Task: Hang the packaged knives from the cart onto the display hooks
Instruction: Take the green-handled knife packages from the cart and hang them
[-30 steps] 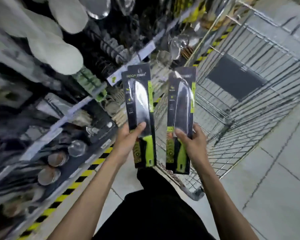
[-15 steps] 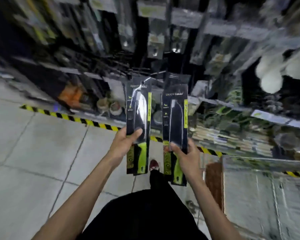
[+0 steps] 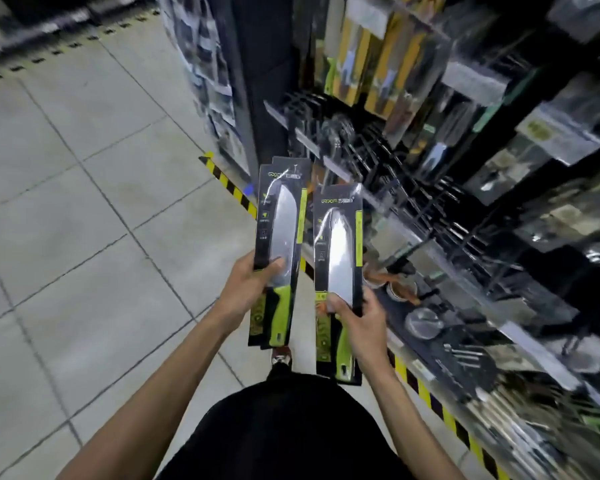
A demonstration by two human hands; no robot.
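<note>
My left hand (image 3: 248, 289) grips a packaged knife (image 3: 281, 237) with a green handle on a black card; a second card seems stacked behind it. A matching packaged knife (image 3: 338, 258) is held upright by my right hand (image 3: 357, 320), thumb across the front of the pack. Both packs stand side by side in front of me, left of the shelving. Black display hooks (image 3: 388, 174) jut out from the rack just beyond and right of the packs. The cart is out of view.
Shelving (image 3: 499, 202) with hung kitchen tools and other knife packs (image 3: 378, 64) fills the right side. A yellow-black floor stripe (image 3: 229, 183) runs along its base. Grey tiled floor (image 3: 84, 220) lies to the left. My foot (image 3: 281, 356) shows below the packs.
The view has swung away from the cart to the aisle and now faces the hook rack on the right. Both hands keep their grip on the knife packs.
</note>
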